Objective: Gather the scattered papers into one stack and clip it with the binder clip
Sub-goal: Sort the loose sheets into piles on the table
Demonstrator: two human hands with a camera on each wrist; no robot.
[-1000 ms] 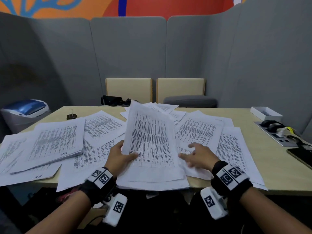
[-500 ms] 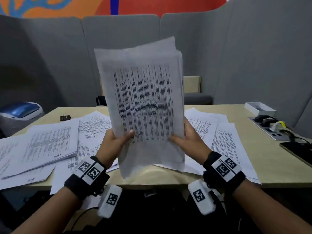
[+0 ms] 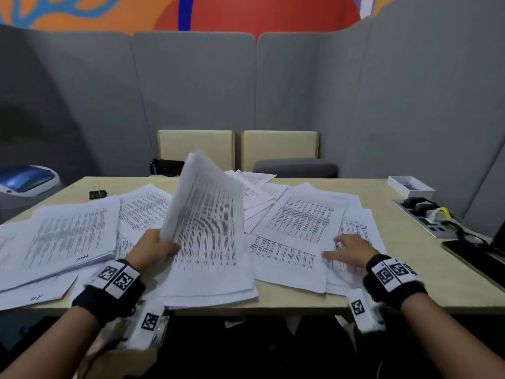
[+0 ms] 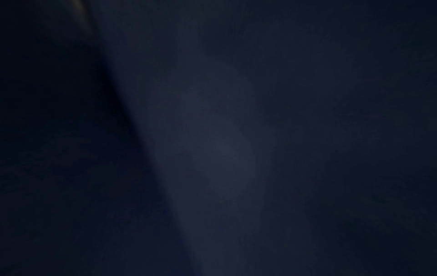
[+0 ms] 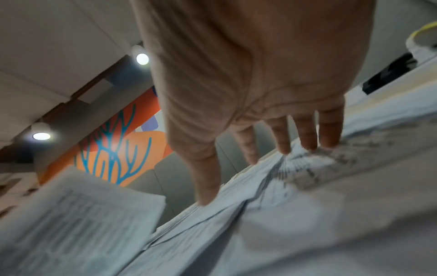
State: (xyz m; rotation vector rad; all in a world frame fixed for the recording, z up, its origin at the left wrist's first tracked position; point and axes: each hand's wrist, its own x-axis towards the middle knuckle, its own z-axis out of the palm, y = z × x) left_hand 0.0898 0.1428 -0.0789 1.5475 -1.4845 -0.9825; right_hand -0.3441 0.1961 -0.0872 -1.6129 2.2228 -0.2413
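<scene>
At the far left, beside the worktop (image 3: 314, 306), sat a white machine with a blue lid (image 3: 26, 180). On the worktop's left part lay a thick pile of printed sheets (image 3: 68, 239), with a few loose sheets under and around it. Behind that pile, near the far edge, the black binder clip (image 3: 97, 194) stood alone, well apart from both hands.

Near the front edge the left hand (image 3: 151, 248) gripped the gathered stack (image 3: 210, 242) by its left side, thumb curled over the top sheet. That side of the stack was lifted and tilted up, while its lower right part rested on the worktop. The left wrist view was dark and showed nothing usable.

To the right of the stack, more scattered papers (image 3: 306, 217) overlapped one another across the middle of the worktop, some fanned toward the back. The right hand (image 3: 351, 248) lay spread on these papers, fingers (image 5: 328, 130) straight and parted, tips touching a printed sheet; it held nothing.

Behind the worktop stood 2 beige chair backs (image 3: 237, 146) against grey panels. At the far right were a small white box (image 3: 410, 184), a socket strip with plugs and cables (image 3: 426, 217), and a dark flat device (image 3: 475, 255) at the edge.
</scene>
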